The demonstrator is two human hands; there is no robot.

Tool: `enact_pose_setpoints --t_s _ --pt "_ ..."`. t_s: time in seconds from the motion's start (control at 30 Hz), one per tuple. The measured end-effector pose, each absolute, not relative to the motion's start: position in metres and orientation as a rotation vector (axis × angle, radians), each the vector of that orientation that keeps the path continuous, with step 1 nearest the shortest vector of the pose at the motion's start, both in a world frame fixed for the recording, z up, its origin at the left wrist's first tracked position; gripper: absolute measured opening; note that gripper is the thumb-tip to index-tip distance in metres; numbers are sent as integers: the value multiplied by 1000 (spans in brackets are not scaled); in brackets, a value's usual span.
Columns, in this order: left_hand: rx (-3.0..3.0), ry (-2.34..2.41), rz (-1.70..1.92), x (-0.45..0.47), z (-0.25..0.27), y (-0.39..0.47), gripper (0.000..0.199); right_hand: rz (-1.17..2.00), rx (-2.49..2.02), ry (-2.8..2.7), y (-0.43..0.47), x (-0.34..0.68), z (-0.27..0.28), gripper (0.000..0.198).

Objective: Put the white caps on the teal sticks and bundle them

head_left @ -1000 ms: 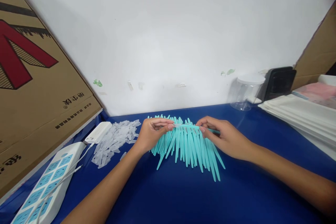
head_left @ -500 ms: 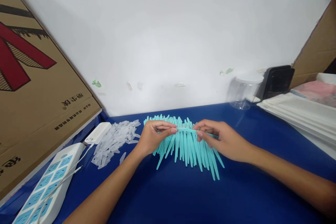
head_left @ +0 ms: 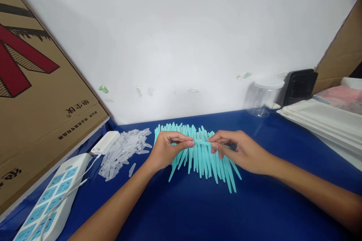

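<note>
Over a pile of slim turquoise plastic sticks (head_left: 202, 160), shaped like eyebrow razors, both hands meet fingertip to fingertip. My left hand (head_left: 169, 150) pinches a small translucent plastic cap (head_left: 197, 141) between thumb and fingers. My right hand (head_left: 240, 150) pinches one turquoise stick (head_left: 207, 144), whose end lines up with the cap. The two pieces overlap or touch; how far one sits in the other is too small to tell. Left of my left hand lies a heap of similar translucent caps (head_left: 124, 152), with one loose cap (head_left: 132, 170) apart from it.
At the left are a white power strip (head_left: 63, 192) with cables, a white box-like device (head_left: 106, 142) and a large cardboard box (head_left: 42, 101). A clear lidded jar (head_left: 263, 99), a black stand (head_left: 300, 86) and stacked white sheets (head_left: 319, 124) sit at the right. A white wall (head_left: 181, 45) rises behind the blue table (head_left: 198, 214).
Both hands have dropped slightly, and my left fingertips have shifted a little to the right, closer to my right ones. The same cap and stick stay between them.
</note>
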State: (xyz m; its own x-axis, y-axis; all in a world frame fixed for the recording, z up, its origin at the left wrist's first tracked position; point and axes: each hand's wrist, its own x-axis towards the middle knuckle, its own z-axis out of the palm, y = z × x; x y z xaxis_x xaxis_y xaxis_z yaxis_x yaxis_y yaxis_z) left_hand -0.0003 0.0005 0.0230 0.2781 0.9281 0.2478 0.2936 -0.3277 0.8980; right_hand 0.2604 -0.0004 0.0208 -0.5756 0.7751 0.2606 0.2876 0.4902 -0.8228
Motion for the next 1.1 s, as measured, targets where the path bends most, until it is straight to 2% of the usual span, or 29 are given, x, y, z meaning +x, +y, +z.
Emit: enact_pose_setpoints --t_s 0.17,0.33,0.43,0.57,0.73,0.8,0.9,0.97,1.1 --pt "1918 1194 1059 -6 22 6 21 927 -891 -2091 8 264 18 23" --pt "2429 1766 1095 -45 25 28 33 609 -1196 -1898 47 291 5 15" --pt "2616 2099 791 -72 28 40 37 342 -1518 -1846 72 311 -5 9" --pt "2550 2347 344 -97 34 46 38 236 -1768 -1875 89 327 -18 14" --pt "2443 2447 178 -113 38 49 41 17 -1754 -2037 83 324 -13 22" --pt "2412 2462 153 -115 38 50 42 71 -1763 -2044 71 314 -2 29" --pt "2401 2463 144 -114 36 49 41 385 -1711 -2196 47 296 11 42" --pt "2393 2466 131 -113 36 49 42 527 -1658 -2305 31 285 15 41" --pt "2347 2494 105 -116 42 47 43 588 -1640 -2387 17 277 11 33"
